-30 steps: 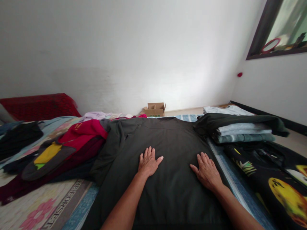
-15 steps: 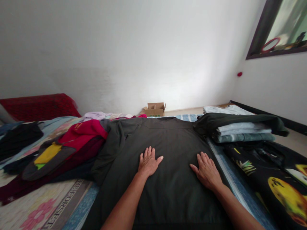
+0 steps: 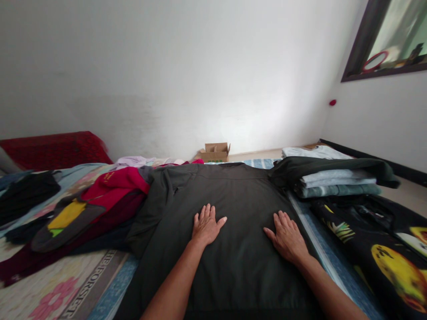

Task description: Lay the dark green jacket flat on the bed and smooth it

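A dark grey-green jacket [image 3: 233, 266] lies spread out in front of me, its collar at the far end. Its left sleeve bends down beside the body, and the right one lies over a stack of folded clothes [image 3: 338, 183]. My left hand [image 3: 206, 226] rests flat on the middle of the jacket, thumb out and fingers slightly apart. Also flat, my right hand [image 3: 287, 235] presses on the jacket nearer its right edge. Neither hand grips the cloth.
Left of the jacket lie a red and grey garment [image 3: 115, 189] and a black garment [image 3: 30, 193] on a flowered cover [image 3: 50, 284]. To the right is a black garment with yellow prints [image 3: 350, 240]. A cardboard box [image 3: 215, 153] stands by the wall.
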The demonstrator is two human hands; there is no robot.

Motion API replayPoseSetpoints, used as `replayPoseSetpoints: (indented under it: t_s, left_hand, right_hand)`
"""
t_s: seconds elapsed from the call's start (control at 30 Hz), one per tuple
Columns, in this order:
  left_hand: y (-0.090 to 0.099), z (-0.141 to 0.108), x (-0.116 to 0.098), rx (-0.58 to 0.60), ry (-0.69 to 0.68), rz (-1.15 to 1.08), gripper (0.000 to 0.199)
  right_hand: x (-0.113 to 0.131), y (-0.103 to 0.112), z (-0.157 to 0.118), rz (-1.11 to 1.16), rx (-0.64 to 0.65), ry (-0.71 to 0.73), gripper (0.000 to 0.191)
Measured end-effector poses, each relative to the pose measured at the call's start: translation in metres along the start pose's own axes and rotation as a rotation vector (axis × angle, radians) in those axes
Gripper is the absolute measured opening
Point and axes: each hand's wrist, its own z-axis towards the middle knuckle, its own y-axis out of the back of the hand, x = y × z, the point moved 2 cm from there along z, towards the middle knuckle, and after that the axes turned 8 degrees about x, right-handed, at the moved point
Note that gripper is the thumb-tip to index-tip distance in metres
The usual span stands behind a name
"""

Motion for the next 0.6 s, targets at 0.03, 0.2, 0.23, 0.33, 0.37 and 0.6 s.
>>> replayPoseSetpoints:
  t_s: [0.03,0.2,0.23,0.33,0.37,0.6]
  left_hand:
    - [0.0002,0.0,-0.0001,0.0,0.0,0.001,0.079]
    - [0.001,-0.0001,-0.0005,0.007,0.003,-0.003,0.079]
    - [0.0009,-0.0001,-0.0005,0.008,0.004,-0.004,0.079]
    - [0.0005,-0.0001,-0.0003,0.003,-0.001,-0.003,0.079]
    - [0.0003,0.0,-0.0002,0.0,-0.003,-0.002,0.079]
    - [-0.0009,0.0008,0.0003,-0.006,-0.004,-0.007,0.08]
  right_hand:
    - [0.0,-0.0001,0.0,-0.002,-0.004,0.002,0.073]
    - [-0.0003,-0.0007,0.0004,-0.003,-0.015,0.008,0.073]
    - [-0.0003,-0.0007,0.0005,-0.002,-0.015,0.006,0.073]
    - [-0.0001,-0.0007,0.0008,-0.008,-0.01,0.003,0.073]
    - [0.0,-0.0006,0.0008,-0.011,-0.006,0.002,0.073]
    - [-0.0002,0.0007,-0.0003,-0.003,0.009,0.0,0.073]
